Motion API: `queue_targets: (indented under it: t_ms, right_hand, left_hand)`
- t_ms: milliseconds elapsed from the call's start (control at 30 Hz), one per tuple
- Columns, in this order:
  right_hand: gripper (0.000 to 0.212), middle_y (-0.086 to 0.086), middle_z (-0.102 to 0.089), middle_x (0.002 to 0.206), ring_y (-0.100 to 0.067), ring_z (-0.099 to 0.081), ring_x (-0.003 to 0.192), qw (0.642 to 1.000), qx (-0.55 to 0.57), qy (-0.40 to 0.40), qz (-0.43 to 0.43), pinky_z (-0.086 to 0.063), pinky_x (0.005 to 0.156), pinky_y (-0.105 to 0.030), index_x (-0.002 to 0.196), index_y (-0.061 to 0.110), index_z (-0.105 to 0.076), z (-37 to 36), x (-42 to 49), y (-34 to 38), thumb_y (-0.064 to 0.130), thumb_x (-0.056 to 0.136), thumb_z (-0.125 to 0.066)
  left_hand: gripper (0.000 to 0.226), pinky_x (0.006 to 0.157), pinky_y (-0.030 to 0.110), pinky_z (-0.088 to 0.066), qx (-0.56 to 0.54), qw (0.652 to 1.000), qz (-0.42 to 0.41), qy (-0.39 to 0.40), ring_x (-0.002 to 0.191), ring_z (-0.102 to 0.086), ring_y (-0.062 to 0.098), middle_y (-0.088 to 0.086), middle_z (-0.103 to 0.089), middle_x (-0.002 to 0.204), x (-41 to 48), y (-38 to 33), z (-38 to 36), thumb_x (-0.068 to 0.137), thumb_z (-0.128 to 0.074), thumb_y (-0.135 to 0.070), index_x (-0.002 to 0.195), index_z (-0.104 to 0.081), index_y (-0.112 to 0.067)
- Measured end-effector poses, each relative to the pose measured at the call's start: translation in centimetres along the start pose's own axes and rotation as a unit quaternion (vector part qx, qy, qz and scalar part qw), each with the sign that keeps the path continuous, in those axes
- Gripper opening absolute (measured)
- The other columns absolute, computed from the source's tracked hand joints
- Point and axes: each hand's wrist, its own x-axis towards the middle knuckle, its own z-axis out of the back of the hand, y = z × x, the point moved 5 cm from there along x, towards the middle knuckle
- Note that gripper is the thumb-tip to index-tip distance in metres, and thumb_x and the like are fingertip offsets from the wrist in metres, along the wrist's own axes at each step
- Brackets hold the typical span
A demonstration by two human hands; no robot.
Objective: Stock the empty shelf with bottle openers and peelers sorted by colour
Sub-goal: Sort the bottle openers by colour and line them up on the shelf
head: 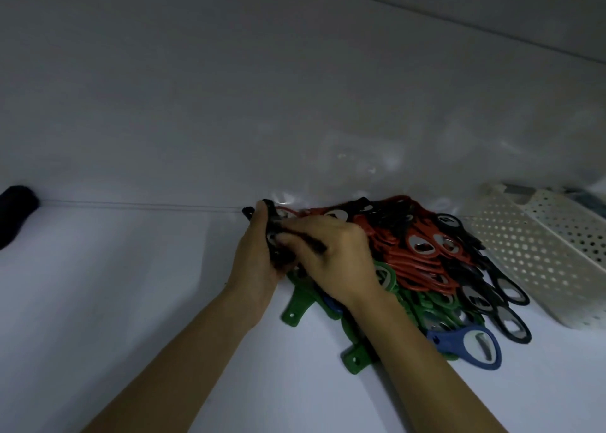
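White shelf [131, 285] holds a mixed-colour pile of bottle openers [426, 262]. At its left edge, left hand [259, 265] and right hand [334, 258] both grip a black bundle [273, 232], long axis pointing at the back wall [229, 104].

Seen from above in dim light, a left hand [259, 258] and a right hand [331, 258] together grip a bundle of black bottle openers [273, 232] at the left edge of a mixed pile on a white shelf [131, 301]. The pile holds red openers [419, 255], green openers [296, 308], loose black openers [505, 288] and a blue opener [472, 344] (nearest the viewer). A white perforated basket [524, 255] lies just right of the pile, and a dark object [16, 212], too blurred to identify, sits at the far left.
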Motion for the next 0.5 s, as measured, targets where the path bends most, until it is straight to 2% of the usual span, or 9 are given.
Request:
queue_targets:
  t_ms: [33,100,167,233,267,333,367,433,500]
  right_hand:
    - [0.028,-0.003,-0.075,0.086,-0.012,-0.069,0.080,0.999,0.020,0.033,-0.008,-0.054,0.072,-0.034,0.088,0.012,-0.077,-0.6,0.0,0.1,0.034,0.091,-0.059]
    - [0.046,-0.004,-0.068,0.065,-0.012,-0.061,0.057,0.994,0.073,0.053,-0.064,-0.049,0.055,-0.034,0.071,0.007,-0.072,-1.0,0.1,-0.6,0.040,0.094,-0.050]
    - [0.052,-0.004,-0.060,0.054,-0.014,-0.053,0.045,0.990,0.083,0.001,-0.114,-0.042,0.045,-0.034,0.065,0.003,-0.067,-0.4,0.0,-1.6,0.039,0.096,-0.046]
    - [0.037,-0.005,-0.068,0.069,-0.018,-0.061,0.061,0.992,-0.019,-0.054,-0.116,-0.050,0.056,-0.036,0.076,0.006,-0.069,0.6,-0.2,-2.2,0.030,0.096,-0.049]
    - [0.026,-0.007,-0.071,0.087,-0.021,-0.065,0.079,0.987,-0.104,-0.052,-0.112,-0.053,0.072,-0.037,0.090,0.009,-0.071,0.9,-0.2,-2.6,0.025,0.094,-0.051]
    - [0.033,-0.007,-0.061,0.127,-0.024,-0.053,0.120,0.958,-0.247,0.044,-0.139,-0.037,0.105,-0.041,0.124,0.015,-0.060,0.5,-0.2,-3.9,0.024,0.093,-0.051]
    - [0.041,-0.004,-0.052,0.138,-0.022,-0.043,0.130,0.942,-0.276,0.099,-0.163,-0.026,0.111,-0.041,0.132,0.018,-0.052,0.3,-0.3,-4.8,0.028,0.093,-0.050]
    - [0.047,-0.001,-0.050,0.140,-0.020,-0.038,0.132,0.924,-0.291,0.137,-0.205,-0.023,0.109,-0.038,0.135,0.023,-0.048,0.5,-0.5,-6.1,0.040,0.092,-0.050]
    - [0.047,-0.001,-0.058,0.129,-0.023,-0.046,0.123,0.921,-0.309,0.121,-0.206,-0.031,0.100,-0.036,0.129,0.022,-0.055,1.0,-0.3,-6.5,0.047,0.089,-0.054]
  left_hand:
    - [0.043,0.070,0.032,-0.057,0.003,1.000,-0.007,0.007,0.084,-0.071,0.020,0.010,-0.073,0.092,-0.1,-0.1,0.1,0.093,-0.044,-0.045,0.104,-0.065,-0.009]
    - [0.029,0.072,0.034,-0.055,0.036,0.999,-0.017,-0.003,0.085,-0.070,0.021,0.011,-0.072,0.094,-0.2,-0.2,0.4,0.097,-0.045,-0.028,0.109,-0.063,-0.007]
    - [0.023,0.075,0.034,-0.056,0.086,0.996,-0.017,-0.007,0.090,-0.069,0.023,0.013,-0.070,0.101,-0.3,-0.1,0.4,0.098,-0.045,-0.014,0.114,-0.061,-0.008]
    - [0.026,0.078,0.033,-0.057,0.110,0.994,-0.020,0.004,0.092,-0.068,0.022,0.012,-0.069,0.106,-0.5,0.0,0.2,0.098,-0.044,-0.009,0.120,-0.058,-0.009]
    - [0.026,0.078,0.031,-0.057,0.112,0.993,-0.022,0.009,0.088,-0.069,0.021,0.011,-0.069,0.105,-0.5,0.0,0.1,0.098,-0.045,-0.009,0.121,-0.057,-0.009]
    - [0.026,0.075,0.028,-0.056,0.104,0.994,-0.022,0.009,0.079,-0.070,0.019,0.010,-0.070,0.099,-0.5,0.0,0.0,0.097,-0.047,-0.010,0.121,-0.056,-0.008]
    - [0.027,0.072,0.026,-0.056,0.097,0.995,-0.022,0.006,0.076,-0.070,0.018,0.010,-0.070,0.097,-0.5,0.0,0.1,0.096,-0.048,-0.010,0.122,-0.056,-0.007]
    - [0.028,0.066,0.023,-0.057,0.089,0.996,-0.024,0.006,0.071,-0.069,0.017,0.009,-0.070,0.092,-0.4,0.0,0.1,0.095,-0.050,-0.010,0.122,-0.056,-0.006]
    - [0.027,0.063,0.022,-0.056,0.084,0.996,-0.024,0.008,0.070,-0.069,0.017,0.009,-0.070,0.088,-0.4,0.0,0.1,0.095,-0.051,-0.011,0.121,-0.057,-0.006]
